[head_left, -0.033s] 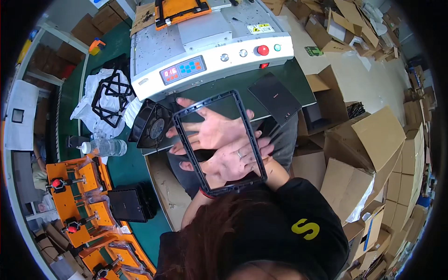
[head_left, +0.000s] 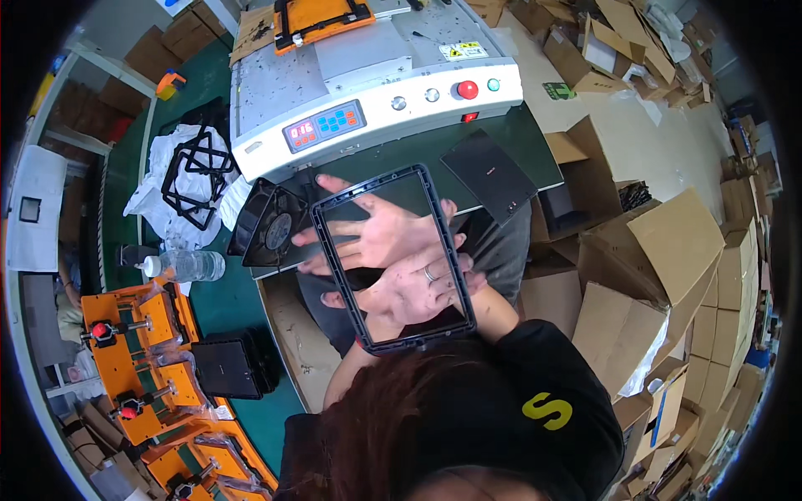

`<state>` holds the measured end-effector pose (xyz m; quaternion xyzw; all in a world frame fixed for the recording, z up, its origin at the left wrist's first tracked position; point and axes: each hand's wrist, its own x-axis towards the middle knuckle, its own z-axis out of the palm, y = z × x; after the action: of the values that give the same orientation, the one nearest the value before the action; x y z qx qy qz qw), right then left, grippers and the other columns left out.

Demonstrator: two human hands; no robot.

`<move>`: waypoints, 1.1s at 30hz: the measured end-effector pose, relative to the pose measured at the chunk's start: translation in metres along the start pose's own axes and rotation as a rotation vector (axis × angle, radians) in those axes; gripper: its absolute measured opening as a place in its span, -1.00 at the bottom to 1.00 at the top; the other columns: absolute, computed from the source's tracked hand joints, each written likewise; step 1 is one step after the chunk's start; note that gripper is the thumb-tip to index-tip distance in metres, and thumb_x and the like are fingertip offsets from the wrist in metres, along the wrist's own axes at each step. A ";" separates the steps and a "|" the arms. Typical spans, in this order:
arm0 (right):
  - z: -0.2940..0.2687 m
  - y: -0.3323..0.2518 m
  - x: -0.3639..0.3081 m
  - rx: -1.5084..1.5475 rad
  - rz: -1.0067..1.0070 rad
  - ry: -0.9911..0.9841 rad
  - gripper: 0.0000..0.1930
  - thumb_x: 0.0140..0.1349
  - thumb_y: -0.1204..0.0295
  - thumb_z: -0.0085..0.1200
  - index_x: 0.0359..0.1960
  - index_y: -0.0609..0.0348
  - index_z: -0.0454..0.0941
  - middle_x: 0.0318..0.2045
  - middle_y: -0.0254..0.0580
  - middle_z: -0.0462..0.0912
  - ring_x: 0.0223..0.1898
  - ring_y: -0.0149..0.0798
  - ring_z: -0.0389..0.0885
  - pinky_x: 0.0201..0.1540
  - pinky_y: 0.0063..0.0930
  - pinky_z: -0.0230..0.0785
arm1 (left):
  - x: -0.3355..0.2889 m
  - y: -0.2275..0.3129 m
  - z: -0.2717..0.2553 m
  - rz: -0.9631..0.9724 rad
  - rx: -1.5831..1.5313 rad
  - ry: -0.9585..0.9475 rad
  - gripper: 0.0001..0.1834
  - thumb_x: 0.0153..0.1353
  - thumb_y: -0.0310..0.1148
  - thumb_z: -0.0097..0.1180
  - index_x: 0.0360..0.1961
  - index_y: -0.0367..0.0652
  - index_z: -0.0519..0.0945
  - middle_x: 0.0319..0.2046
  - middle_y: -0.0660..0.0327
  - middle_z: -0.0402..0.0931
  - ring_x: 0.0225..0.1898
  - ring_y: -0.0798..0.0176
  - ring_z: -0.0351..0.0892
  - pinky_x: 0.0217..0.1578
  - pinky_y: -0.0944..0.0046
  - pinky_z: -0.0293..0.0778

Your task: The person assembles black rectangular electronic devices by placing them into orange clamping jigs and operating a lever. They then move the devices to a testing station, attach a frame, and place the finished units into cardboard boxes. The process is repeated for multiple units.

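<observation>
Currently, 1 black rectangular plastic frame with a narrow ribbed rim (head_left: 369,189) occupies the centre of the picture, top end leaning left. Both hands show through its opening, behind the rim as seen from the camera.

Right hand (head_left: 384,238): upper position, fingers splayed toward the left; fingertips extend past the left rail. No closed grasp is visible. Left hand (head_left: 408,292): lower position, wearing 1 ring, crossed over the right wrist area; fingers extend toward the right and pass behind the right rail. Whether they grip that rail cannot be told.

Work status, judged from the layout: 1 frame is at the hands, and no opaque panel fills its opening. A thin black rectangular panel (head_left: 491,175) lies apart from it, right of upper centre, on the dark green tabletop (head_left: 535,138). Several loose black rectangular frames (head_left: 173,173) remain on crumpled white sheeting (head_left: 149,199) at the upper left. A stack of dark rectangular pieces (head_left: 225,367) sits at the lower left, beside orange clamping fixtures (head_left: 117,334); whether these are finished cannot be told.

Adjacent equipment: a white machine with a lit control panel (head_left: 384,108), top centre; a square black fan (head_left: 271,230), left of the frame.
</observation>
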<state>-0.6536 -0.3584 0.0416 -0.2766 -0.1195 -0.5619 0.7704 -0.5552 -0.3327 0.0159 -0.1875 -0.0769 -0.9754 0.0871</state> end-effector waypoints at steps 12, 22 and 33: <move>0.019 -0.079 -0.161 -2.755 0.414 1.189 -0.28 -0.08 0.09 0.26 0.15 0.09 0.35 0.03 0.21 0.40 0.09 0.21 0.34 0.19 -0.03 0.15 | -0.030 0.034 -0.007 0.036 0.370 0.656 -0.09 0.14 -0.02 0.05 0.30 -0.39 -0.05 0.14 -0.11 0.22 0.16 -0.10 0.27 0.27 -0.05 0.09; 0.045 -0.153 -0.155 -1.367 0.175 1.128 -0.45 0.15 0.21 0.03 0.12 0.31 0.35 0.00 -0.02 0.48 0.03 -0.22 0.44 0.09 -0.45 0.26 | -0.004 0.041 0.008 0.354 0.470 0.478 0.24 -0.27 0.16 0.28 0.30 -0.41 -0.04 0.21 -0.13 0.13 0.23 -0.05 0.19 0.31 0.08 0.04; 0.086 -0.028 -0.042 -2.165 -0.099 0.685 -0.26 -0.38 0.17 0.31 0.03 -0.03 0.54 -0.01 0.11 0.36 -0.02 0.06 0.35 0.07 -0.13 0.23 | 0.004 0.023 0.000 0.580 0.683 0.472 0.27 -0.33 0.07 0.30 0.34 -0.20 -0.14 0.29 -0.01 -0.02 0.31 -0.02 0.03 0.31 0.03 -0.01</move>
<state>-0.6828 -0.2826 0.0999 -0.6237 0.6349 -0.4457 0.0958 -0.5540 -0.3560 0.0204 0.0638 -0.3147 -0.8459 0.4258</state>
